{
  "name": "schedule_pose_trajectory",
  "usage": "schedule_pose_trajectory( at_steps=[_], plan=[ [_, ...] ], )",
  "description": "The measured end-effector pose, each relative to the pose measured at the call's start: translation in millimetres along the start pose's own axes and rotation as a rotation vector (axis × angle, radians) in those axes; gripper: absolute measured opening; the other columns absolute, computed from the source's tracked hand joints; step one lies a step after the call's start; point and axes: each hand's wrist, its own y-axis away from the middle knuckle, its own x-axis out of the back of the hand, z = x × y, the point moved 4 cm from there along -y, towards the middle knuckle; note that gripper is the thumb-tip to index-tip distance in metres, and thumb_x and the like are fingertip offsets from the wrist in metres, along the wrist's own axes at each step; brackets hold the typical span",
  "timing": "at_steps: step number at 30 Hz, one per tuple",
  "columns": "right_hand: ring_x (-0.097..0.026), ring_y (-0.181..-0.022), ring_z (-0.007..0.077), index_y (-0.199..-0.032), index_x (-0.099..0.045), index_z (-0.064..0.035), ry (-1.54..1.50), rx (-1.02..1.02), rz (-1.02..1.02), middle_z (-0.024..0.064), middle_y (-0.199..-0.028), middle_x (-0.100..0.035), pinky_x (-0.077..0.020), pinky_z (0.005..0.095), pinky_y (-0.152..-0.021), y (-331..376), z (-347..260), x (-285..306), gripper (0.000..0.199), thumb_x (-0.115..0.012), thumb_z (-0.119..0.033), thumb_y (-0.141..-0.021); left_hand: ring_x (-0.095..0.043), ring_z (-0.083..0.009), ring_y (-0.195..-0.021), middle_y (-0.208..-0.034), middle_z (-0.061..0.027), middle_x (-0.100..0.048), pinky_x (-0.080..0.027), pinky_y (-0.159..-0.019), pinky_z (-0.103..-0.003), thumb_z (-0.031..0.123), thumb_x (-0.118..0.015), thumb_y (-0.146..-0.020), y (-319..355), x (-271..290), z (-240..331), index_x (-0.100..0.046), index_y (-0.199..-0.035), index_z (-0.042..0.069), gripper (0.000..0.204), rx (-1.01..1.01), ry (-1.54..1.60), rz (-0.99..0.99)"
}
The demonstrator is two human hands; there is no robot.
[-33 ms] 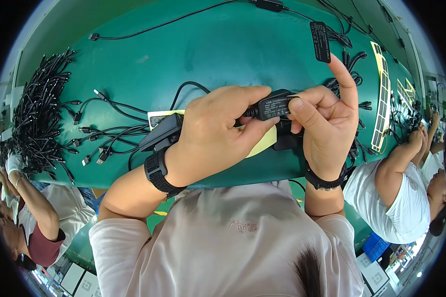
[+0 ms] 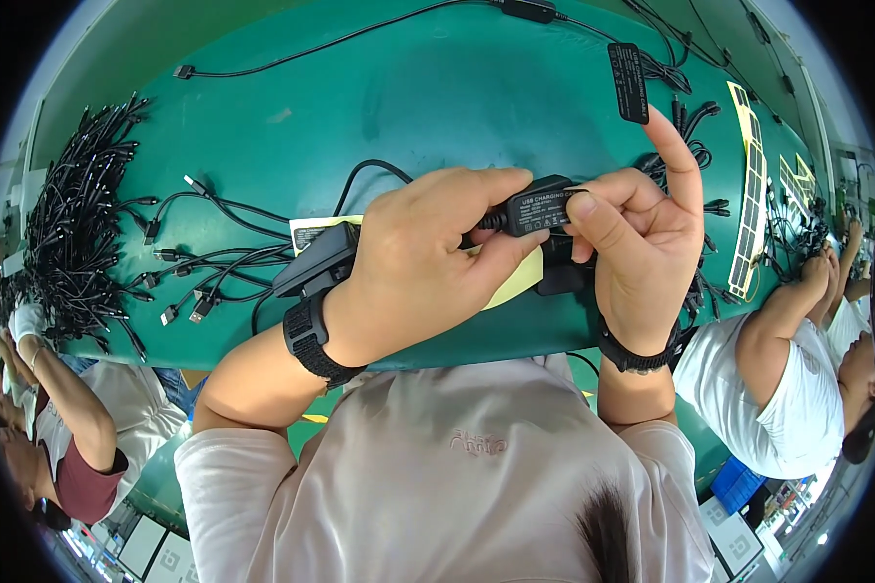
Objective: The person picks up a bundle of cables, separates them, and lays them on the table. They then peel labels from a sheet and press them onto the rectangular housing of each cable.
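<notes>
Table [image 2: 428, 97] spreading beneath. Left hand [image 2: 418, 253] clasping, right hand [image 2: 647, 238] pinching, one finger extending. Box [image 2: 540, 216] sitting between both, above table: left gripping cable end, right far end; likely handling light, stiff, suiting side holds. Label [image 2: 629, 85] clinging to extended finger, probably thin, sticky.

A head-worn fisheye camera looks steeply down from close above the hands [image 2: 413, 257] and table [image 2: 360, 107].

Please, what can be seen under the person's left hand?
Beneath the left hand, parts of a black wedge-shaped object and yellow paper show past its edges. Whatever lies directly below it is covered.
</notes>
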Motion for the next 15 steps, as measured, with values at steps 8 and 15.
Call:
schedule_pose_trajectory(
  at_steps=[8,15],
  plan=[
    [-0.053,-0.054,0.0082,-0.134,-0.035,0.0003,0.099,0.059,0.003,0.0095,-0.076,-0.063,-0.0410,0.0171,-0.045,0.8,-0.8,-2.5,0.065,-0.064,0.010,-0.077,-0.045,0.0009,-0.053,-0.074,-0.0013,-0.061,-0.034,-0.043,-0.014,0.005,-0.080,-0.067,-1.2,0.0,0.6,-0.064,-0.101,-0.001,0.037,-0.016,0.005,0.009],
    [-0.052,-0.054,0.0069,-0.134,-0.036,0.0005,0.106,0.092,-0.004,0.0089,-0.077,-0.063,-0.0401,0.0160,-0.045,2.0,0.3,-2.0,0.064,-0.065,0.009,-0.077,-0.044,0.0014,-0.052,-0.073,-0.0006,-0.060,-0.033,-0.042,-0.014,0.005,-0.080,-0.068,-0.6,-0.4,0.6,-0.065,-0.100,-0.001,0.037,0.008,0.005,0.006]
  ],
)
